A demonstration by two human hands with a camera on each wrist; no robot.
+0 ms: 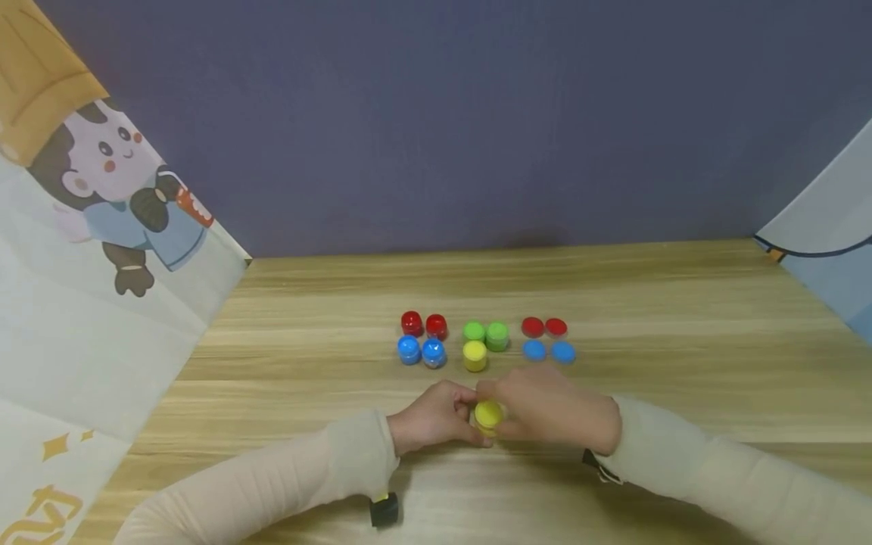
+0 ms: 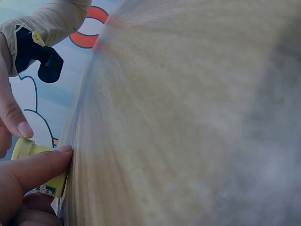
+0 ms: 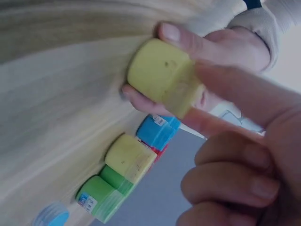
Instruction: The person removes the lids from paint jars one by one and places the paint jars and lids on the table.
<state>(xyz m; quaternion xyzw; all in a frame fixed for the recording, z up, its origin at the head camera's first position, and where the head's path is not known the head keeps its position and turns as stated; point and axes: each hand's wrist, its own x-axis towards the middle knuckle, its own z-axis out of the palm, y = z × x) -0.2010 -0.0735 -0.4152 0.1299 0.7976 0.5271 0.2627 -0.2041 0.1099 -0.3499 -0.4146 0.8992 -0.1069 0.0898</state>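
A small yellow paint jar [image 1: 489, 415] stands on the table between the two hands. My left hand [image 1: 436, 416] holds the jar's body with thumb and fingers on either side, also seen in the left wrist view. With thumb and forefinger, my right hand [image 1: 552, 405] pinches the jar's lid [image 3: 186, 89]; its other fingers are curled in. Just beyond the hands is a second yellow jar [image 1: 474, 356], lid on, in front of two green jars [image 1: 497, 336].
To the left are two red jars [image 1: 412, 323] and two blue jars [image 1: 409, 350] without lids. Two red lids [image 1: 533, 327] and two blue lids [image 1: 563, 352] lie flat to the right. A dark wall [image 1: 477, 136] rises behind the wooden table [image 1: 306, 303].
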